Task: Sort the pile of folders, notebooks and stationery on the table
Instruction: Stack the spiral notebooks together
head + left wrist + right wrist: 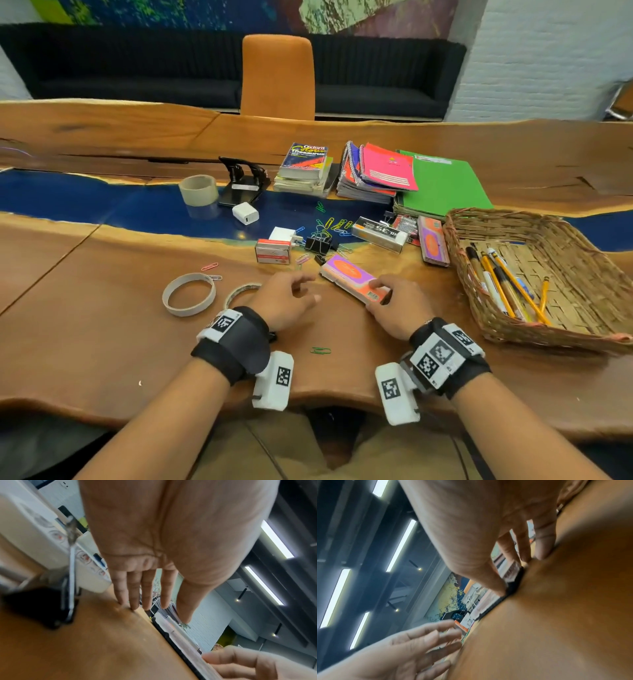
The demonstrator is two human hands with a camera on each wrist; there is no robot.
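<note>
pink-orange box (352,278) lies under right hand (397,308) fingertips.

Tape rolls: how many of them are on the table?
3: a thick tape roll beside the hole punch, a thin ring at the left, and one partly hidden behind the left hand.

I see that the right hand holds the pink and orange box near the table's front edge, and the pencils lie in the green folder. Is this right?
One thing is wrong: the pencils lie in the wicker basket, not in the green folder, as the head view shows. The rest is right: the right hand holds the pink and orange box near the table's front edge.
</note>
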